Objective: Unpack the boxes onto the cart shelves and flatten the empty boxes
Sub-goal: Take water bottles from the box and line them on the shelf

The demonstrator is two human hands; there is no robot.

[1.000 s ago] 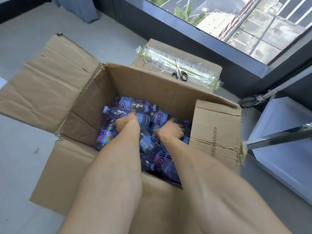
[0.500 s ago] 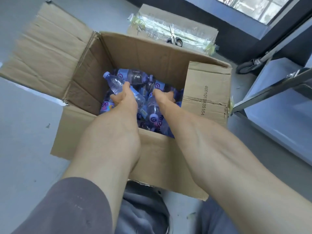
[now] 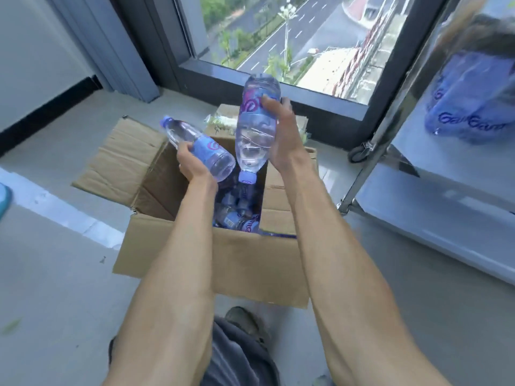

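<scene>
Floor: grey, below a window (image 3: 278,37).
Box (image 3: 211,263): brown, flaps open, bottles inside.
Bottles: two clear, blue-labelled, above box.
Left grip (image 3: 192,162): curled round tilted bottle (image 3: 200,149).
Right grip (image 3: 281,135): curled round upended bottle (image 3: 256,126).

From my feed, the window (image 3: 292,37) fills the top of the view, and I place everything else against it. Through its glass I see a road (image 3: 312,26) with lane markings, a line of green trees (image 3: 237,40) and a street lamp (image 3: 286,12). Left of the window a grey curtain (image 3: 111,51) hangs down to the floor, and further left a pale wall (image 3: 33,51) ends in a dark skirting board (image 3: 47,112). Below the window lies the grey floor (image 3: 55,288), crossed at the left by a pale painted stripe (image 3: 55,207). At the bottom edge, well below the window, I see grey trouser cloth (image 3: 239,358) and a shoe (image 3: 248,321).
</scene>
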